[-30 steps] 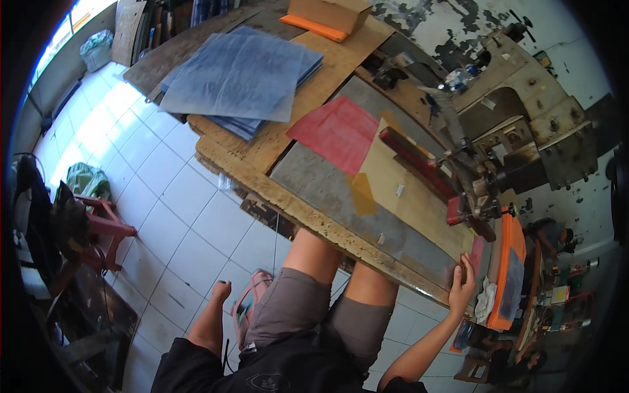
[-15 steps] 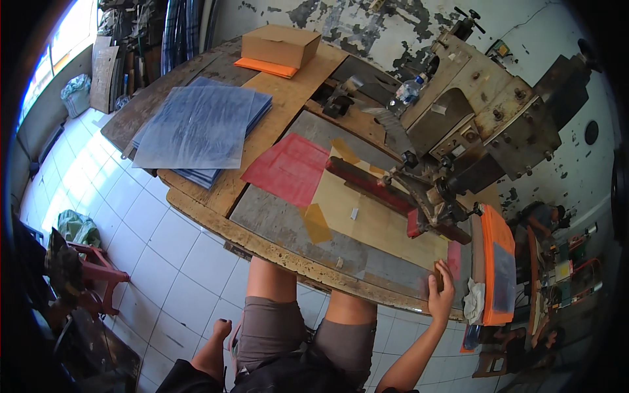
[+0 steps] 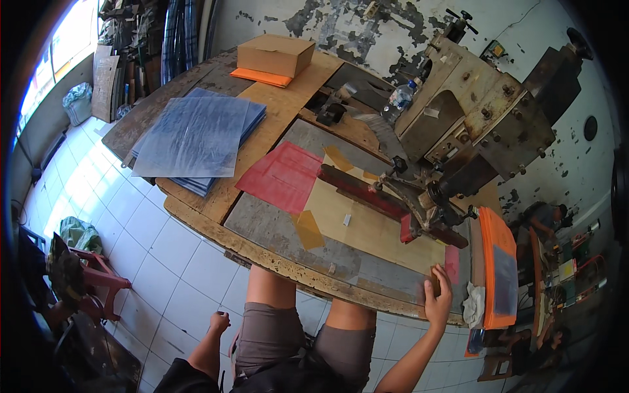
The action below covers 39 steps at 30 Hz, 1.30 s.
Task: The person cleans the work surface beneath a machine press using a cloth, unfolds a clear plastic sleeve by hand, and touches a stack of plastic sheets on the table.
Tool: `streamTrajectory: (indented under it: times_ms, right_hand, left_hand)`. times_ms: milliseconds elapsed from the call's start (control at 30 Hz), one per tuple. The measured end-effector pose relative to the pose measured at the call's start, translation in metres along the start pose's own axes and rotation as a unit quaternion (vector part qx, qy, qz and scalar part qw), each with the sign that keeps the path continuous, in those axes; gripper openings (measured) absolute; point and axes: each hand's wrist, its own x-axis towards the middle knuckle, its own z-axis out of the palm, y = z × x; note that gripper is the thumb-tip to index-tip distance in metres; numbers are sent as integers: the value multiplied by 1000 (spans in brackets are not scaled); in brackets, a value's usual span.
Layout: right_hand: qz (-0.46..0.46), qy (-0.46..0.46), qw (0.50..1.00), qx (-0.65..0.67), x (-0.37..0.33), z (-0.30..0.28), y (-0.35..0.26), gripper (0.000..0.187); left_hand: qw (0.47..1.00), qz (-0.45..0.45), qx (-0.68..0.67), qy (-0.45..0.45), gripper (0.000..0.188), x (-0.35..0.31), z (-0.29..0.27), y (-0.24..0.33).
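Here, left hand (image 3: 221, 320) curled, right hand (image 3: 439, 293) open at bench edge (image 3: 249, 249)

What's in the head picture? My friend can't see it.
A person's right hand is at the edge of a worktable, near a machine; the left hand is above white floor tiles. The table holds a red sheet, bluish sheets and a cardboard box.

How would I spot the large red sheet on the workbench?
Find the big, worn metal press. On the grey plate beside it lies a long cream sheet; the flat red sheet is at that sheet's left end. Unlike the narrow pinkish strip at the right end, it is broad.
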Motion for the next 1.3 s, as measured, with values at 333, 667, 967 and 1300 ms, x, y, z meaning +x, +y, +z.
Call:
streamTrajectory:
  times_ms: [333, 667, 967, 1300]
  right_hand:
    - [-11, -4, 1000, 3, 1, 4, -2, 46]
    - [-12, -1, 1000, 2, 3, 2, -1, 47]
    - [-23, -10, 1000, -5, 1, 2, -1, 49]
    - [-35, -18, 999, -18, 0, -3, 4, 50]
  left_hand:
    - [975, 39, -155, -157, 44, -35, -45, 100]
    - [789, 360, -21, -497, 31, -271, -165, 414]
    - [625, 760, 168, -66, 40, -315, -13, 502]
    - [629, 717, 299, -32, 53, -317, 2, 497]
